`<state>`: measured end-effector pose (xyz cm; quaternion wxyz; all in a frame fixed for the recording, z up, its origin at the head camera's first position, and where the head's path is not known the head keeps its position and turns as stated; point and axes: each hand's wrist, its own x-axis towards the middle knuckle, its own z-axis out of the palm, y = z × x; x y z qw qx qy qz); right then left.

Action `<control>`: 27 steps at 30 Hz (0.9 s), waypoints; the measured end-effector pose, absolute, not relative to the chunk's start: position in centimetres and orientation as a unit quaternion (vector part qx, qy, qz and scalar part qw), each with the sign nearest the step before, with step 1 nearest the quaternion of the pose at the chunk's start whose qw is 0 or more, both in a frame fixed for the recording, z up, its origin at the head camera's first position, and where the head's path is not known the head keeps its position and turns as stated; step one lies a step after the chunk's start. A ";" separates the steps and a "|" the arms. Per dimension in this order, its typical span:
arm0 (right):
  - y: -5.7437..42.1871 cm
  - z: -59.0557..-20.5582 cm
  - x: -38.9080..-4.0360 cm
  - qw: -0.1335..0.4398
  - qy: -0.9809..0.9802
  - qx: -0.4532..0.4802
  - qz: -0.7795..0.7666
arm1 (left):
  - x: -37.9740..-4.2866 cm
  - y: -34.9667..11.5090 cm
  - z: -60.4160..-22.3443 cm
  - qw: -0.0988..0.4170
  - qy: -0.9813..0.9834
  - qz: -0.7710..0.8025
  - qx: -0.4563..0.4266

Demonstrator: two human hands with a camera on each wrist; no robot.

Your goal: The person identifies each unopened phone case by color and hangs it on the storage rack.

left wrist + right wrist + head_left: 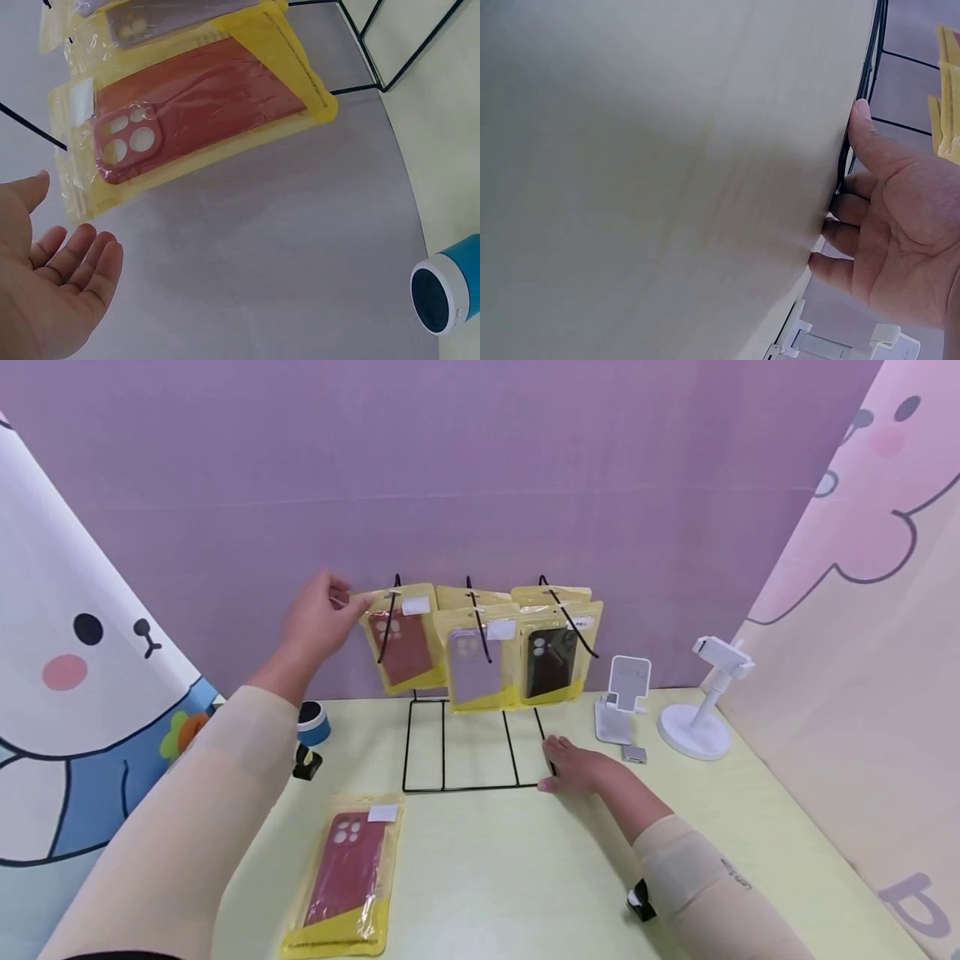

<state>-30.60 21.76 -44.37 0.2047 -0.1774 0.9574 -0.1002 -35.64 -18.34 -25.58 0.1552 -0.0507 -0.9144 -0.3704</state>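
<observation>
A black wire display rack [480, 788] stands on the table, its hooks carrying several yellow-edged bags of phone cases. The left hook's front bag holds a red phone case [402, 647]; the middle one shows a lilac case [477, 664] and the right one a black case [551, 662]. Beside the red case's bag is my left hand [315, 618]. Its fingers are loosely bent and hold nothing; in the left wrist view the fingertips lie just off the bag's top corner. My right hand [581, 768] holds the front right corner of the rack's base, thumb [862, 124] against the wire.
Another bagged red phone case [348, 868] lies on the table at front left. A blue and white cylinder [313, 723] and a black clip-like piece [307, 763] are left of the rack. Two white phone stands [628, 685] [697, 727] and a small grey block [633, 753] stand right.
</observation>
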 end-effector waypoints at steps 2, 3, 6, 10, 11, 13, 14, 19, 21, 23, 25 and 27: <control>21.8 -44.4 -30.7 0.206 0.958 -0.174 -0.100 | -35.2 -18.7 -25.8 0.157 -0.913 -0.373 -0.055; 21.8 -44.4 -30.7 0.207 0.958 -0.173 -0.102 | -34.9 -18.8 -26.0 0.160 -0.913 -0.371 -0.060; 21.8 -44.5 -30.7 0.210 0.958 -0.167 -0.103 | -33.8 -19.2 -26.7 0.156 -0.915 -0.365 -0.076; 21.8 -44.4 -30.7 0.211 0.958 -0.166 -0.103 | -31.9 -19.6 -28.1 0.123 -0.924 -0.349 -0.092; 21.7 -44.3 -30.7 0.209 0.958 -0.167 -0.103 | -31.4 -19.7 -28.5 0.112 -0.928 -0.341 -0.097; 21.7 -44.2 -30.7 0.208 0.958 -0.168 -0.100 | -30.5 -19.8 -29.5 0.090 -0.937 -0.320 -0.111; 21.7 -44.2 -30.6 0.207 0.958 -0.170 -0.100 | -30.2 -19.9 -30.1 0.080 -0.940 -0.308 -0.121; 21.7 -44.3 -30.7 0.205 0.957 -0.181 -0.098 | -28.7 -20.4 -33.9 0.018 -0.954 -0.232 -0.187; 21.7 -44.3 -30.7 0.206 0.957 -0.182 -0.097 | -28.2 -20.6 -35.5 -0.013 -0.956 -0.206 -0.209; 21.7 -44.3 -30.7 0.206 0.957 -0.180 -0.099 | -27.5 -20.8 -36.9 -0.048 -0.957 -0.185 -0.217; 21.7 -44.3 -30.7 0.207 0.957 -0.177 -0.099 | -27.0 -21.0 -38.0 -0.086 -0.959 -0.168 -0.211; 21.6 -44.3 -30.7 0.208 0.957 -0.177 -0.100 | -26.5 -21.1 -39.0 -0.128 -0.961 -0.155 -0.188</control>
